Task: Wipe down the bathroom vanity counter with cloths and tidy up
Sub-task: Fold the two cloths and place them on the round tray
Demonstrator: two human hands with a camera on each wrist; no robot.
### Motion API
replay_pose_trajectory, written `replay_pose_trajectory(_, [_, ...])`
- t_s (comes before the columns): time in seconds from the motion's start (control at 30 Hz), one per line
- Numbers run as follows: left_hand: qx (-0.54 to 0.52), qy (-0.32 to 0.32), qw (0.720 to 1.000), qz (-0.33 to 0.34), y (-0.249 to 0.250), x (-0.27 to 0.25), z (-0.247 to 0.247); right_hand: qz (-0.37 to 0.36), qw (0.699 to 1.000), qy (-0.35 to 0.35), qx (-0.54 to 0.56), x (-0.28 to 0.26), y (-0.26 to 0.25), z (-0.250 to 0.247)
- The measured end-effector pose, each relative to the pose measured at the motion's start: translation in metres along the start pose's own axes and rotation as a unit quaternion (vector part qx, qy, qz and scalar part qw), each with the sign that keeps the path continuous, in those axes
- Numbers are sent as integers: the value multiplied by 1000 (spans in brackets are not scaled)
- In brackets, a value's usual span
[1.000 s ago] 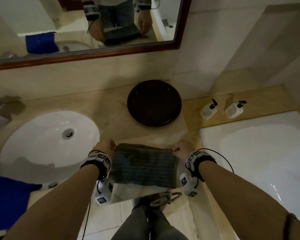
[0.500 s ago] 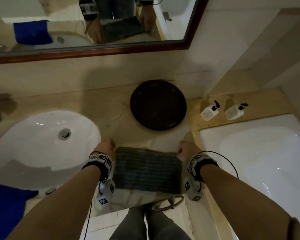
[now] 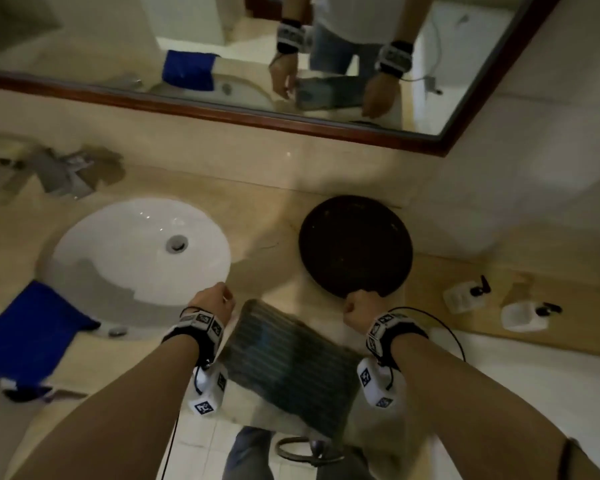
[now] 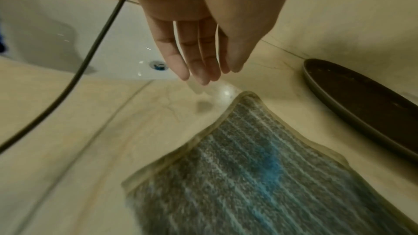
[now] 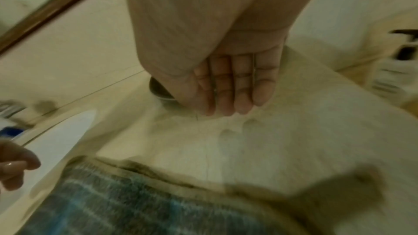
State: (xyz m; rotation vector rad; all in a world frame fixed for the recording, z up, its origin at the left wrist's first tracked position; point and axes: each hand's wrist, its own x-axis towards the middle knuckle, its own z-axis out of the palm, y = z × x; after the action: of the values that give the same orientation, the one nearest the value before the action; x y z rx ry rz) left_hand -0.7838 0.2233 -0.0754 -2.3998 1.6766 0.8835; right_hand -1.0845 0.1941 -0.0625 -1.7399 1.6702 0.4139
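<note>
The grey striped cloth (image 3: pixel 284 362) lies flat at the counter's (image 3: pixel 264 237) near edge. Both hands, left hand (image 4: pixel 194 42) and right hand (image 5: pixel 228 81), hover above it, fingers loose, holding nothing. The dispenser bottles' (image 3: pixel 465 296) labels are unreadable.

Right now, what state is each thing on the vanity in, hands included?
Left hand: open, fingers straight, holding nothing.
Right hand: open, holding nothing.
Grey striped cloth: flat on the counter's front edge, in neither hand.
Blue cloth: draped over the sink's near-left rim.
Sink: no water standing in it.
Dark round tray: empty, on the counter.
Two pump bottles: on the tub ledge.
</note>
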Motion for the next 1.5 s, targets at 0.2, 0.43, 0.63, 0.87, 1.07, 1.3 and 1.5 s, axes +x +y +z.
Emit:
replay_pose_trajectory(0.2, [-80, 34, 988, -129, -8, -53, 17, -123, 989, -37, -77, 25, -15, -20])
replay_pose_trajectory(0.43, [-81, -11, 978, -195, -16, -100, 48, -197, 971, -64, -117, 32, -52, -6])
replay_pose_trajectory(0.63, [-120, 6, 964, -237, -30, -91, 56, -252, 953, -58, -159, 42, -96, -3])
replay_pose_trajectory(0.87, [-168, 25, 956, -238, -29, -68, 63, -338, 915, -70, -211, 66, -151, 0])
replay_pose_trajectory(1.07, [-145, 16, 964, -225, -34, -55, 64, -389, 876, -117, -260, 79, -177, 21])
replay_pose_trajectory(1.3, [-131, -28, 964, -229, -42, -64, 62, -403, 853, -136, -303, 69, -179, 28])
replay_pose_trajectory(1.5, [-130, -54, 963, -231, -45, -76, 66, -399, 855, -120, -309, 63, -176, 29])
